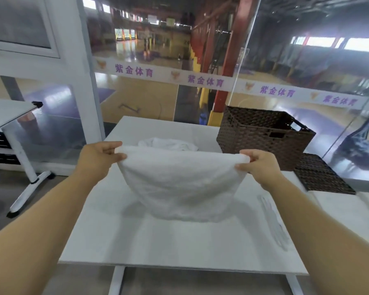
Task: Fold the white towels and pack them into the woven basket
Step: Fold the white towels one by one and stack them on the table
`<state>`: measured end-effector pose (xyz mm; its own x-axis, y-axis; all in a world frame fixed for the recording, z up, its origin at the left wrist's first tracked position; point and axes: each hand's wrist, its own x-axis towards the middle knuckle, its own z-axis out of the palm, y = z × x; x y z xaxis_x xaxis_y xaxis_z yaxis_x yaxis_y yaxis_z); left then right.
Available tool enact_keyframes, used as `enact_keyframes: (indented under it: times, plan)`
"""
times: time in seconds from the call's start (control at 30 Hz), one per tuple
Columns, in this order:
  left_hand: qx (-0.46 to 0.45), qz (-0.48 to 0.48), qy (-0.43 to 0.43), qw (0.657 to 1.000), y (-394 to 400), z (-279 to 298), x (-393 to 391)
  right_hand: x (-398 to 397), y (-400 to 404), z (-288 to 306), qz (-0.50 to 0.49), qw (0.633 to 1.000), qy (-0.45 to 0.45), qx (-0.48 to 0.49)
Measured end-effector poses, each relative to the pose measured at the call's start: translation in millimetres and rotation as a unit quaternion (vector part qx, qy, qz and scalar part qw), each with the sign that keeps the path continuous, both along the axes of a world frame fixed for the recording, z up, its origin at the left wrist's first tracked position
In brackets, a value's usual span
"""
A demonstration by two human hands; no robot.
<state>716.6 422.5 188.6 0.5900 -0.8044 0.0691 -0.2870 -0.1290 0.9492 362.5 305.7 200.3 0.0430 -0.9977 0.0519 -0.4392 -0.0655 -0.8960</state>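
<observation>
Two hands: both are up over the tabletop [179, 241], holding one white towel [179, 184] between them.
Step in hand: judged as the fold of this towel; it hangs doubled from its top edge, lower edge just above or brushing the tabletop.
Left hand [102, 155]: fingers and thumb pinch the towel's left top corner.
Right hand [259, 165]: thumb and curled fingers pinch the right top corner.
Other towel: a crumpled white towel [168, 143] lies behind the held one, left of the basket.
Woven basket [262, 133]: brown, at the tabletop's far right; no towel shows inside.
Basket lid [322, 175]: flat woven panel, probably the lid, lies beside the basket.
Next move: probably lay the towel flat and bring the corners together for another fold.
</observation>
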Motion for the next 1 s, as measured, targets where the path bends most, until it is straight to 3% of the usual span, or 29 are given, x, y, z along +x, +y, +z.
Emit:
enact_keyframes:
  times: [0.13,0.4,0.67,0.8,1.0]
  plan:
    - [0.003,0.001,-0.063,0.998,3.7,9.9,-6.8,-10.5,5.3,13.6,-0.032,0.987,0.135,-0.081]
    - [-0.047,-0.032,-0.218,0.974,4.7,1.3,-28.5,-34.8,28.3,15.6,-0.048,0.967,0.171,-0.182]
    - [0.009,-0.114,-0.098,0.989,16.5,-30.3,-47.6,-69.1,58.4,-9.3,-0.001,0.979,0.190,-0.070]
    - [0.044,-0.118,-0.112,0.986,20.2,-50.0,-55.4,-83.9,71.9,-21.8,0.011,0.968,0.247,-0.045]
    - [0.058,-0.146,-0.057,0.986,8.4,-71.1,-67.8,-97.1,58.7,-53.7,-0.013,0.983,0.181,0.023]
